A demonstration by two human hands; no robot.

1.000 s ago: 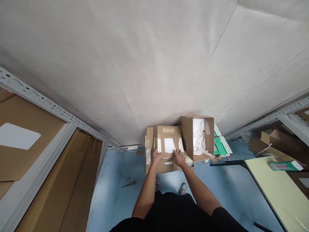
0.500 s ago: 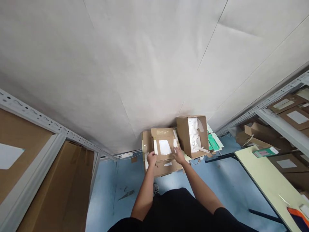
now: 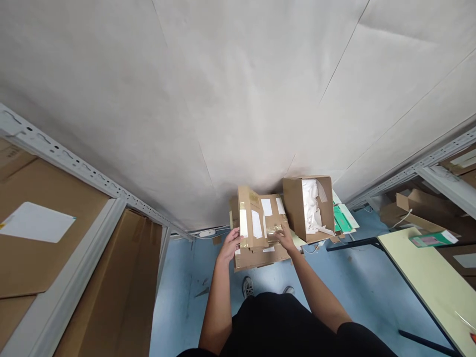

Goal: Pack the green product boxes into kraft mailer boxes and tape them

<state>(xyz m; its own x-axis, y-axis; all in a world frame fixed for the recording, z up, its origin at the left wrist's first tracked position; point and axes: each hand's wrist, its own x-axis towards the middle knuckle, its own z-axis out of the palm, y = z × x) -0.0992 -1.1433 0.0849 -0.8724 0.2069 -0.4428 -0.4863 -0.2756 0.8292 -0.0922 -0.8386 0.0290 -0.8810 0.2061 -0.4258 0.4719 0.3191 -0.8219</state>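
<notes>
My left hand (image 3: 231, 242) is closed on the left edge of a flattened cardboard box (image 3: 248, 222), whose left part is tilted up and shows white labels and clear tape. At the box's right side my right hand (image 3: 284, 238) is closed on the cardboard near a shiny strip of tape. Beneath lies a stack of more flattened cardboard (image 3: 256, 260), partly covered by the piece in my hands. Just right of it stands an open cardboard box (image 3: 293, 208) with crumpled white paper (image 3: 310, 208) inside.
Green and white packages (image 3: 342, 219) lie beyond the open box. Shelving with cartons stands on both sides, with a large carton (image 3: 115, 282) close at left. A pale table (image 3: 420, 282) is at right, holding a green box (image 3: 433, 239). A grey wall (image 3: 238, 99) rises behind.
The flattened box's left part has risen and folded toward the right. My left hand has come up with that edge. The whole view has shifted, so things appear further right.
</notes>
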